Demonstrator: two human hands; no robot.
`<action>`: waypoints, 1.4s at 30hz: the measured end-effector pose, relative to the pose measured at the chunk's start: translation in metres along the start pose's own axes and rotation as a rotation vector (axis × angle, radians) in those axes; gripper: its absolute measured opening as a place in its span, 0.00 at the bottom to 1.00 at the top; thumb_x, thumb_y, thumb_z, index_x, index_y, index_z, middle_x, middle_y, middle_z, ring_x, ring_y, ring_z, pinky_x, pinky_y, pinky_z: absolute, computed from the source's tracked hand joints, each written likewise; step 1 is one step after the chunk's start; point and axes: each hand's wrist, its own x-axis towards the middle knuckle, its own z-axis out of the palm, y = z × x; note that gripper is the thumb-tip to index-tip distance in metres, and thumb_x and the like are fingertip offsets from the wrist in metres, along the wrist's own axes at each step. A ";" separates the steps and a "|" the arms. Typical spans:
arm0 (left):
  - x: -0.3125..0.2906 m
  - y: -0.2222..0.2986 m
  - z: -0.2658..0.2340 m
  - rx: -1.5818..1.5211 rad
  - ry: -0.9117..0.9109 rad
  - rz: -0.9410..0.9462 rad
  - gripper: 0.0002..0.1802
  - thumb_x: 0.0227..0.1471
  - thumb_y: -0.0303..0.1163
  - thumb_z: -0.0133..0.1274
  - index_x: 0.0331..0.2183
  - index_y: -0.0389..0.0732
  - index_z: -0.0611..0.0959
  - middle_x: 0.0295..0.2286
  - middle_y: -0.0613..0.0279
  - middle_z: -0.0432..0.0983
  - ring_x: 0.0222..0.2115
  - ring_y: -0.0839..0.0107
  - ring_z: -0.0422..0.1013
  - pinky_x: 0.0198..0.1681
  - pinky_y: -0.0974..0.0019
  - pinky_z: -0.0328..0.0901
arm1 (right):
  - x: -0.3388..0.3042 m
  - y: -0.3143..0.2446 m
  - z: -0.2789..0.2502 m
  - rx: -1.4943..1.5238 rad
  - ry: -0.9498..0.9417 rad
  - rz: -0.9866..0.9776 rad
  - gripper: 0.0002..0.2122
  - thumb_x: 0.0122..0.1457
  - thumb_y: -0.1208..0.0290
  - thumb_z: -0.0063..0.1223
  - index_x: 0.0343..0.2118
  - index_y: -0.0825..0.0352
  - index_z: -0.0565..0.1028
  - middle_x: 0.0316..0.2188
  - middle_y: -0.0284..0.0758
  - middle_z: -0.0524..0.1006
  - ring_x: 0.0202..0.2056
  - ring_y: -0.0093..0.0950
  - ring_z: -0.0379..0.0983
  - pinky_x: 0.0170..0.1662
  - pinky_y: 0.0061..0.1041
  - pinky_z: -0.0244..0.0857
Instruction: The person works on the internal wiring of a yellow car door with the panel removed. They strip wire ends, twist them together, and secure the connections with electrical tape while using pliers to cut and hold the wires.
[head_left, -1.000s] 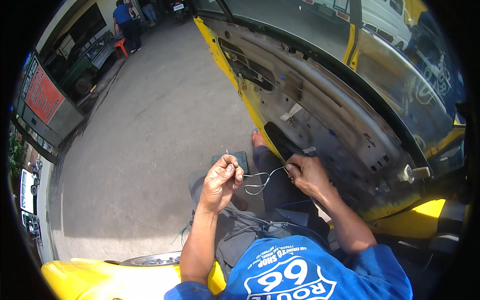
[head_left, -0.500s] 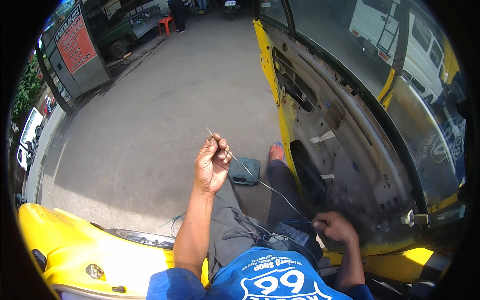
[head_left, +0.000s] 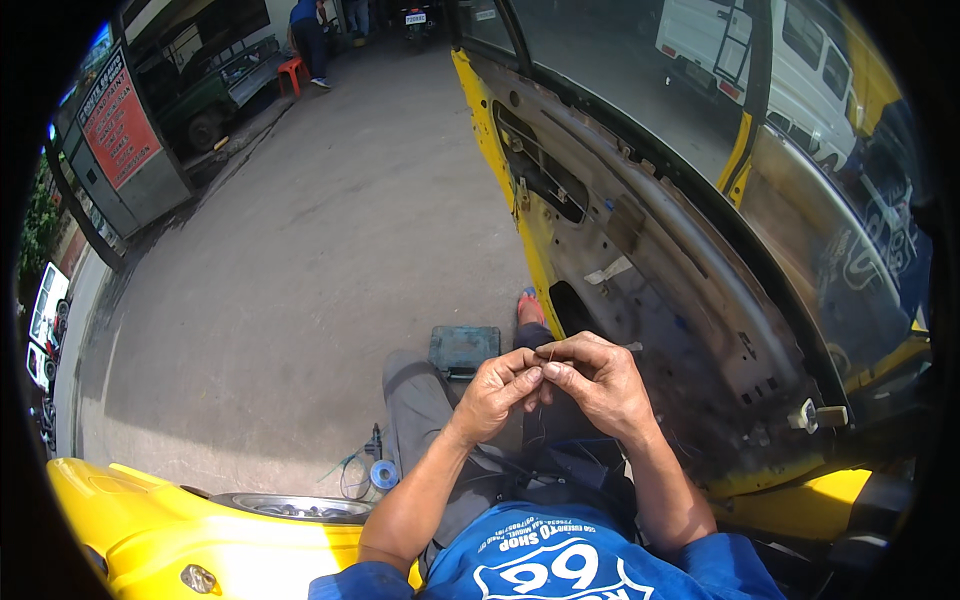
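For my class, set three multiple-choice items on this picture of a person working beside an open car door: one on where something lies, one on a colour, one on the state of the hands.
1. Where does the flat dark teal case lie?
A. on the concrete ground ahead of the person's knees
B. on the yellow car body
C. hung on the door

2. What colour is the painted edge of the stripped metal car door?
A. red
B. yellow
C. white

3. How are the two hands placed?
A. far apart, each at a side
B. both flat on the ground
C. together, fingertips pinching a thin wire end

Answers: 1 A, the case sits on the ground beyond the grey trousers. 2 B, the door rim shows yellow paint. 3 C, the left hand and right hand meet, fingertips closed on the thin wire.
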 end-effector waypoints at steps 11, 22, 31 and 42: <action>0.019 0.000 -0.010 0.275 -0.047 -0.047 0.16 0.65 0.37 0.58 0.48 0.35 0.84 0.35 0.61 0.83 0.28 0.79 0.75 0.36 0.73 0.72 | -0.008 0.031 -0.002 0.386 0.144 -0.162 0.07 0.69 0.73 0.56 0.36 0.71 0.77 0.34 0.36 0.79 0.33 0.25 0.78 0.40 0.26 0.75; 0.226 0.002 -0.119 1.079 0.727 0.249 0.15 0.57 0.32 0.61 0.42 0.31 0.86 0.32 0.50 0.86 0.31 0.63 0.83 0.39 0.62 0.74 | 0.002 0.059 -0.014 0.262 0.128 0.291 0.09 0.68 0.68 0.59 0.41 0.70 0.81 0.27 0.30 0.78 0.23 0.15 0.69 0.27 0.15 0.64; 0.242 0.018 -0.125 0.370 0.533 -0.104 0.14 0.57 0.37 0.65 0.39 0.36 0.86 0.29 0.64 0.83 0.30 0.75 0.78 0.33 0.70 0.69 | 0.054 0.069 -0.020 0.167 0.246 0.181 0.08 0.66 0.73 0.58 0.43 0.71 0.82 0.27 0.26 0.77 0.25 0.15 0.69 0.29 0.17 0.66; 0.220 0.058 -0.142 -0.199 0.328 -0.157 0.10 0.60 0.36 0.62 0.39 0.41 0.84 0.32 0.70 0.82 0.31 0.78 0.78 0.28 0.78 0.65 | 0.201 0.079 0.012 -0.210 0.418 -0.332 0.05 0.59 0.75 0.61 0.36 0.70 0.81 0.28 0.46 0.81 0.29 0.39 0.81 0.34 0.33 0.71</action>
